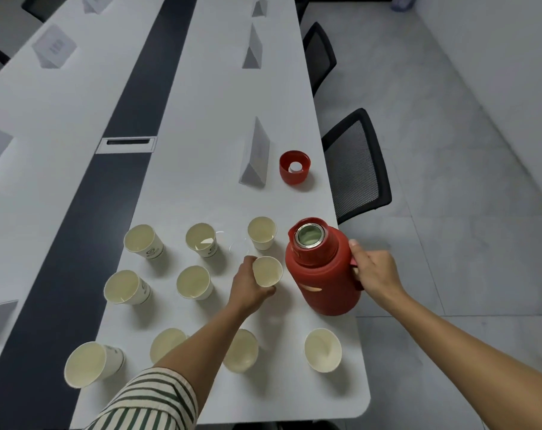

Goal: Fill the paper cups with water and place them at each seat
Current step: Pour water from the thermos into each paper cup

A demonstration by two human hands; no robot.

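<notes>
Several cream paper cups stand in rows on the near end of the long white table (201,135). My left hand (249,290) is wrapped around one paper cup (267,270) in the middle row, right beside the red thermos (320,268). The thermos stands upright with its mouth uncovered, and my right hand (373,270) grips its handle. Its red lid (294,166) lies upside down farther up the table. The cup (201,238) in the far row shows a little liquid at its bottom.
Folded name cards, such as the nearest name card (255,156), stand along the table's right side. Black mesh chairs, among them the closest chair (356,166), line the right edge. A dark strip with a cable hatch (127,144) runs down the table's middle. The table's corner lies near the right front cup (323,349).
</notes>
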